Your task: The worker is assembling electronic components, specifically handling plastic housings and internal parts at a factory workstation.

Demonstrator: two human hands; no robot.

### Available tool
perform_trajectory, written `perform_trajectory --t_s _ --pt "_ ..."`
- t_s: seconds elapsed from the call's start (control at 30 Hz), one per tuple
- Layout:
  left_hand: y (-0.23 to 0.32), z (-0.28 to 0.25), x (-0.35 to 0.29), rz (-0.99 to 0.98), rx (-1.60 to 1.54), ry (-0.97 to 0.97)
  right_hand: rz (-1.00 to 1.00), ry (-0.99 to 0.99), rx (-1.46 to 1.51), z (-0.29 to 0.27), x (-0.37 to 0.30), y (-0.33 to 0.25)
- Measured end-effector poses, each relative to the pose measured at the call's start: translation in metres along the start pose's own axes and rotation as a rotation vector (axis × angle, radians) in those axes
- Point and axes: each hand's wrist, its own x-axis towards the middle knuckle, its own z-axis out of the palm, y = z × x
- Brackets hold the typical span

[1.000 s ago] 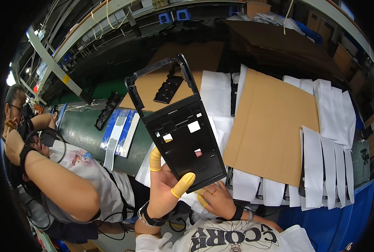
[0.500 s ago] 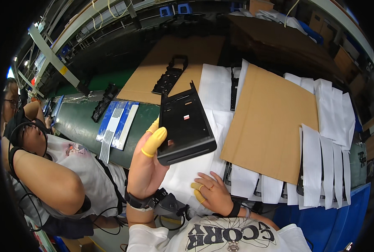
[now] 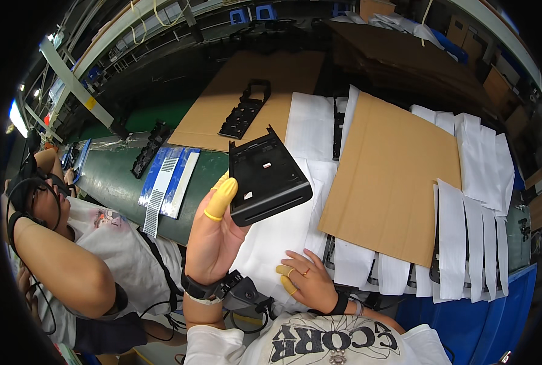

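Note:
My left hand (image 3: 213,240), with yellow finger cots on it, is closed on the lower left edge of a black plastic housing (image 3: 277,182). The housing is a shallow box with two prongs at its far end, and it is tilted above white foam sheets (image 3: 265,246). Small light stickers show on its inner face. My right hand (image 3: 310,283) also wears yellow finger cots. It lies low on the foam sheets near my body, holding nothing, with its fingers stretched out.
A black plastic frame (image 3: 245,109) rests on a cardboard sheet (image 3: 213,91) ahead. To the right, another cardboard sheet (image 3: 392,182) covers foam-sleeved parts. Blue sheets with a label strip (image 3: 161,188) lie on the green table. A co-worker (image 3: 94,243) sits at the left.
The housing in my left hand has tipped, so its far end sits lower and nearer and its front edge shows more. My right hand stays put. The co-worker's head and arm have shifted slightly.

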Motion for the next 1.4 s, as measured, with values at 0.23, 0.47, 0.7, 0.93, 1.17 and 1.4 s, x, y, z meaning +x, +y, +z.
perform_trajectory --t_s 0.23,0.47,0.7,0.93,1.17,1.4 --pt "0.000 -0.006 -0.002 0.017 -0.023 -0.001 -0.003 0.005 0.007 0.001 0.000 -0.001" --pt "-0.013 -0.022 -0.009 -0.015 0.336 -0.090 -0.009 0.026 0.025 0.004 -0.001 0.002" --pt "-0.040 -0.033 -0.039 -0.111 0.400 -0.151 0.075 -0.024 0.040 0.003 -0.001 -0.003" --pt "-0.059 -0.044 -0.022 -0.411 -0.245 -0.504 -0.025 -0.085 0.032 0.007 -0.007 0.007" --pt "-0.072 -0.055 -0.013 -0.521 -0.544 -0.640 0.009 -0.108 0.087 0.007 -0.006 0.010" --pt "-0.050 -0.038 0.007 -0.134 0.252 -0.032 -0.007 0.002 -0.005 0.005 -0.002 0.005"
